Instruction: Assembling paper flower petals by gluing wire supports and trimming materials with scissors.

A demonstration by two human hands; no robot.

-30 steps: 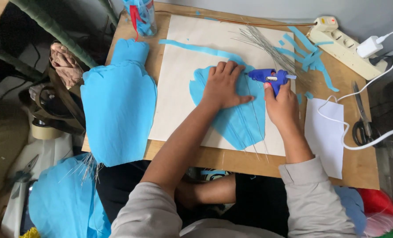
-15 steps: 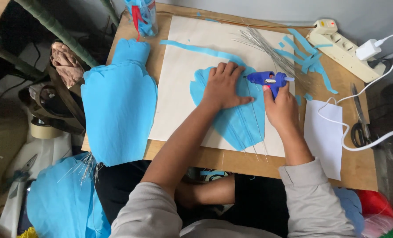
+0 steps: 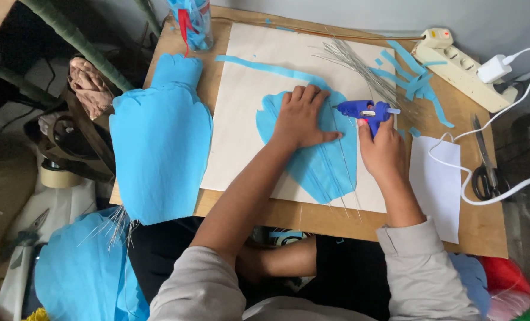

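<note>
Two hands at blue paper petal [image 3: 321, 163]: left hand [image 3: 300, 117] open, flat, pinning it; right hand [image 3: 383, 145] gripping glue gun [image 3: 365, 109], nozzle toward petal's wires [image 3: 343, 172].

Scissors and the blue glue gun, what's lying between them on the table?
In the head view, between the scissors and the glue gun lie a white paper sheet, a looping white cable and small blue paper scraps.

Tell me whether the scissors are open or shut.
Shut: the scissors lie on the table with blades together in one line.
</note>
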